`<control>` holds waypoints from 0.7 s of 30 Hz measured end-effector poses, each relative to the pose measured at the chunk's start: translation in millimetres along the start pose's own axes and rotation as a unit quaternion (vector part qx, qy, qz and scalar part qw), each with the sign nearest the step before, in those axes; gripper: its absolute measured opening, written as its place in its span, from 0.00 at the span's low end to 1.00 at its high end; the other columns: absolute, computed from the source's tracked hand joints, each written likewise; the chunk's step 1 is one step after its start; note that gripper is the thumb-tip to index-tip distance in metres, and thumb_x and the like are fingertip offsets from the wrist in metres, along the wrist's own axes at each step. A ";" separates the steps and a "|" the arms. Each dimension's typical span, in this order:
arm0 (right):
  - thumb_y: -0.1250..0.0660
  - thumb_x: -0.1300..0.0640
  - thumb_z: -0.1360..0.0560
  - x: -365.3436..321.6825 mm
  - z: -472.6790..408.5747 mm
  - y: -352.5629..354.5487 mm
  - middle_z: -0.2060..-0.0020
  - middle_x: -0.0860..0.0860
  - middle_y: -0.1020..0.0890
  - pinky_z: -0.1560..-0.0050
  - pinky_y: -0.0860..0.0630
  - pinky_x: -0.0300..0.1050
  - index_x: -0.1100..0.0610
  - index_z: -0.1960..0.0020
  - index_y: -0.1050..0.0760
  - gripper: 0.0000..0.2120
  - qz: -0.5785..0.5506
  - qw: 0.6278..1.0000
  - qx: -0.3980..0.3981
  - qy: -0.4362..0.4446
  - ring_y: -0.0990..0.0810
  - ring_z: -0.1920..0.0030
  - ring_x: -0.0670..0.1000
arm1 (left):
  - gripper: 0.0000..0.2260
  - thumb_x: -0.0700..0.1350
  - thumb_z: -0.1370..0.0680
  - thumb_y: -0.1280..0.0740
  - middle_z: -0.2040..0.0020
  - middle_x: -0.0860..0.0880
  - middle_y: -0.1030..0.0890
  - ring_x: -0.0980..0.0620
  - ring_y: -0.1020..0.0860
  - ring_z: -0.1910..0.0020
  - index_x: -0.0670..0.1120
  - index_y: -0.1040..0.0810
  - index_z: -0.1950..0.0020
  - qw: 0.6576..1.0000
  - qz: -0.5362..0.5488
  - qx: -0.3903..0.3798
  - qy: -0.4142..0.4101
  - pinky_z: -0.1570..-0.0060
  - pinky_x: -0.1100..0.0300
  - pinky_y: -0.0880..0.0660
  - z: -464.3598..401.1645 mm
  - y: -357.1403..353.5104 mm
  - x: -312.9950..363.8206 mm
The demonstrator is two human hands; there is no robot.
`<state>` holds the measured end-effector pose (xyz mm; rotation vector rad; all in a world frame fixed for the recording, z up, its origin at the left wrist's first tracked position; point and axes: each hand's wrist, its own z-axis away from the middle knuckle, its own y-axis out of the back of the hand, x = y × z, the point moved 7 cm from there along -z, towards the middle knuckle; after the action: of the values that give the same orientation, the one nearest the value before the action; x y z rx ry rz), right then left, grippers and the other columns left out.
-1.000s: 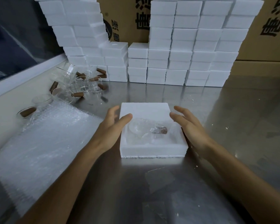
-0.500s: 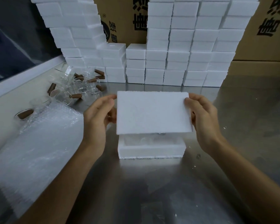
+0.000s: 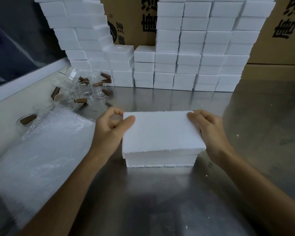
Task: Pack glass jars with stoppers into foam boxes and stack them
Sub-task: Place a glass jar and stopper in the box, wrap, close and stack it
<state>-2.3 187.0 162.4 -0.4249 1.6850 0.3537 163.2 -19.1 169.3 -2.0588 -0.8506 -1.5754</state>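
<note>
A white foam lid (image 3: 160, 132) lies on top of the foam box base (image 3: 160, 160) in the middle of the steel table, slightly overhanging its front edge. My left hand (image 3: 109, 128) pinches the lid's left edge, thumb on top. On the lid's right edge rests my right hand (image 3: 209, 132), gripping it. The jar inside the box is hidden by the lid. Loose glass jars with brown cork stoppers (image 3: 82, 90) lie in a heap at the back left.
Stacks of white foam boxes (image 3: 194, 53) form a wall along the back, in front of cardboard cartons (image 3: 279, 40). A sheet of bubble wrap (image 3: 36, 150) covers the left side of the steel table (image 3: 160, 201). Small foam crumbs dot the right.
The box was open with the jar visible. Both hands lifted a lid above it, then lowered it; the lid now sits on the base and hides the jar.
</note>
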 end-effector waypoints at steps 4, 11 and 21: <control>0.31 0.49 0.24 16.3 -4.8 2.0 0.65 0.50 0.20 0.60 0.29 0.44 0.61 0.58 0.20 0.15 0.035 0.997 0.009 -0.069 0.24 0.65 0.48 | 0.06 0.50 0.22 0.30 0.62 0.39 0.18 0.53 0.20 0.63 0.50 0.20 0.57 0.999 -0.016 0.028 0.032 0.62 0.61 0.25 -4.5 -0.2 -14.1; 0.30 0.48 0.24 22.6 -5.2 4.0 0.60 0.54 0.16 0.58 0.26 0.46 0.61 0.54 0.18 0.15 0.028 0.992 0.020 -0.123 0.21 0.62 0.50 | 0.12 0.55 0.20 0.35 0.55 0.50 0.14 0.52 0.16 0.52 0.51 0.15 0.53 0.996 -0.033 -0.010 0.080 0.49 0.56 0.23 -3.4 -7.0 -23.7; 0.31 0.45 0.24 21.6 -2.4 5.6 0.60 0.52 0.15 0.57 0.24 0.42 0.58 0.54 0.18 0.15 0.050 0.993 0.055 -0.088 0.20 0.63 0.46 | 0.12 0.57 0.21 0.33 0.58 0.52 0.14 0.53 0.17 0.55 0.53 0.15 0.55 0.990 -0.101 -0.035 0.097 0.52 0.54 0.23 -7.3 2.0 -31.3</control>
<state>-9.8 189.2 141.4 -0.2208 1.5486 0.3587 153.9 -32.2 141.4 -1.8745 -0.9668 -1.9039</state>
